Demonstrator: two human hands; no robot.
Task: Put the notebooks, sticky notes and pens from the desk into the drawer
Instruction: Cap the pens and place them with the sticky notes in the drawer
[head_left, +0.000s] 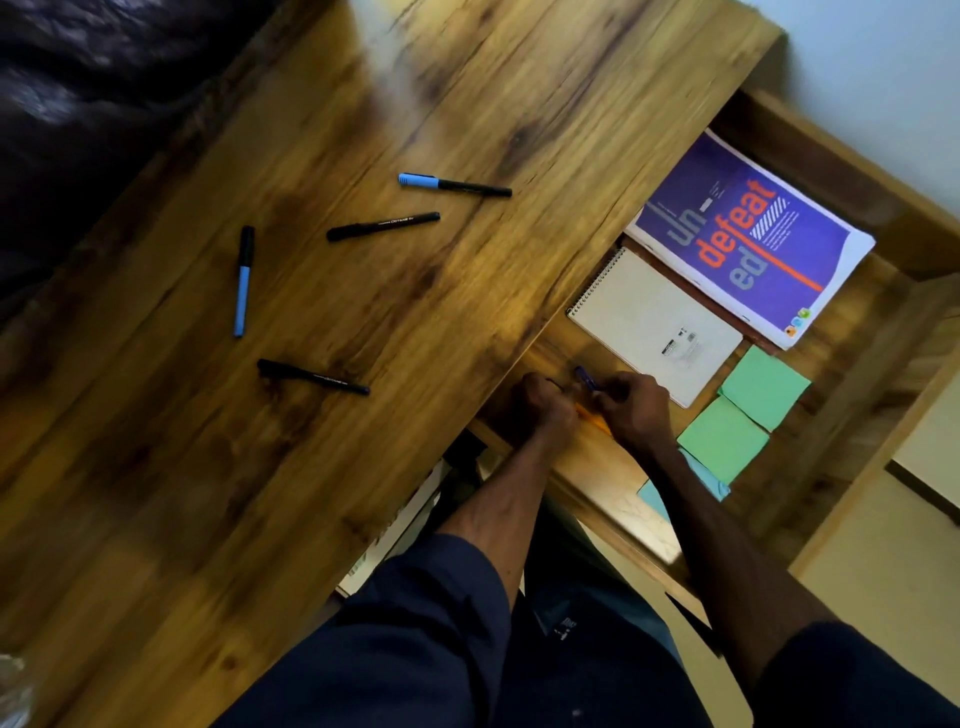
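Observation:
The open drawer (831, 171) is at the desk's right side. My left hand (543, 413) and my right hand (636, 410) meet low inside it, both closed on pens: a blue pen (586, 378) sticks up at my right fingertips, and an orange pen (592, 417) shows between the hands. On the desk (467, 93) lie a blue-capped pen (454, 185), a black pen (383, 226), a blue-barrelled pen (243, 283) and another black pen (313, 376). The drawer holds a purple notebook (753, 234), a white spiral notebook (654, 322), green sticky notes (763, 387) and pale blue sticky notes (653, 501).
A second green sticky pad (722, 441) lies beside my right wrist. A dark leather seat (78, 93) borders the desk at the upper left. My legs in dark trousers (571, 623) are under the desk edge. Pale floor (883, 545) shows to the right of the drawer.

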